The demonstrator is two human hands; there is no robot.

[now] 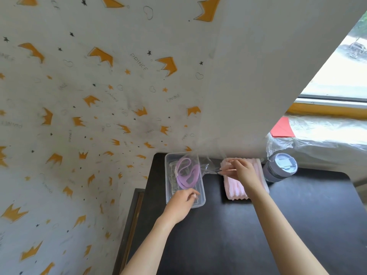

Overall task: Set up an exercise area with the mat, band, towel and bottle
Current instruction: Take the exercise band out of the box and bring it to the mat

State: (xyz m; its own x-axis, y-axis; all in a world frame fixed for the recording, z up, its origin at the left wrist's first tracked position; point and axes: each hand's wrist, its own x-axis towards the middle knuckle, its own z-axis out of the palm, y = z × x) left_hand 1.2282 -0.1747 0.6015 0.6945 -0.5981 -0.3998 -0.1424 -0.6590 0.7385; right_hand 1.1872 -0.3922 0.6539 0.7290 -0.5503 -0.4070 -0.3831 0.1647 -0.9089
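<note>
A purple band (185, 173) lies coiled in a clear plastic bag inside a clear plastic box (199, 203) at the left of the black table (297, 215). My left hand (181, 205) rests on the box's near rim, fingers curled. My right hand (241, 171) pinches the bag's edge (208, 167), held above a folded pink towel (236, 191). A grey bottle (280, 167) with a pale lid stands to the right of the towel. No mat is in view.
A wall papered with crowns and stars rises on the left. A white wall corner stands behind the table. At the right are a window, a plastic-covered surface (327, 133) and a red paper (282, 130).
</note>
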